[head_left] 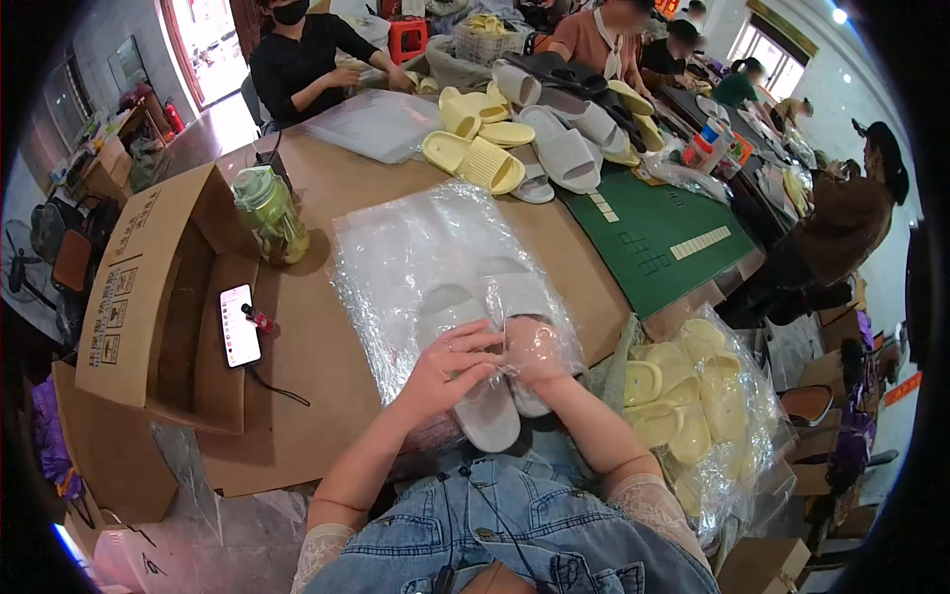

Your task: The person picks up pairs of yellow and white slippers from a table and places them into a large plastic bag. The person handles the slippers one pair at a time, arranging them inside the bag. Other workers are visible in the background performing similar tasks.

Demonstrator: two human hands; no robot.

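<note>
A pair of light grey slippers lies in front of me, partly inside a clear plastic bag [554, 297]. The left slipper [487, 421] points its bare sole end toward me; the right slipper [515, 287] shows through the film. My left hand [447, 368] lies over the left slipper, fingers extended to the right, their tips closing at the bag's edge. My right hand [534, 348] is under the film, its fingers curled at the right slipper; the film blurs the fingertips. Beneath them is a stack of clear bags [401, 243].
A cardboard box [163, 297], a phone [240, 327] and a green-lidded bottle [269, 213] stand left. Ahead are piled slippers [564, 139] and a green mat [653, 233]. Bagged yellow slippers [693, 386] lie right. A co-worker [307, 64] sits across; other people work farther back.
</note>
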